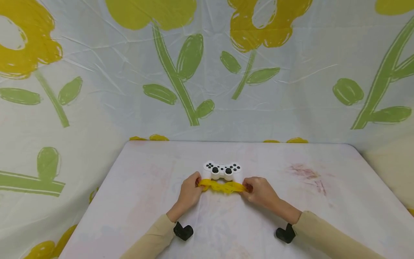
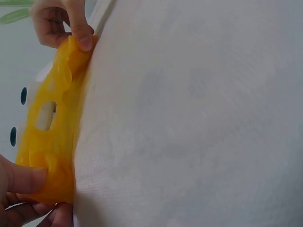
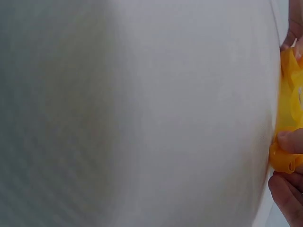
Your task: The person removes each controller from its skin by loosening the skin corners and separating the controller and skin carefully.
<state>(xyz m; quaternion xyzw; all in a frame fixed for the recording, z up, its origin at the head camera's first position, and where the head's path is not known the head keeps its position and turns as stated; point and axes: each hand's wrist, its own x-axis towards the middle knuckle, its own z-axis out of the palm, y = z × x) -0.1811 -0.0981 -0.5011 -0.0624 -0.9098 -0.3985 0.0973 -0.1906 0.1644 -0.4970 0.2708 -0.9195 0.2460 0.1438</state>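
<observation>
A white game controller (image 1: pixel 222 167) with black sticks and buttons lies on the table, face up. Along its near side stretches a yellow silicone controller cover (image 1: pixel 224 186), soft, rumpled and with cut-out holes. My left hand (image 1: pixel 190 190) pinches the cover's left end between thumb and fingers. The right end is pinched by my right hand (image 1: pixel 261 192). In the left wrist view, the cover (image 2: pixel 64 137) hides much of the controller, whose grip ends cannot be seen. Only part of the cover (image 3: pixel 285 106) shows at the edge of the right wrist view.
A pale cloth with faint stains covers the table (image 1: pixel 155 162). Behind it hangs a white curtain (image 1: pixel 123 104) printed with yellow flowers and green leaves. Black wrist devices (image 1: pixel 183 231) are worn on both forearms.
</observation>
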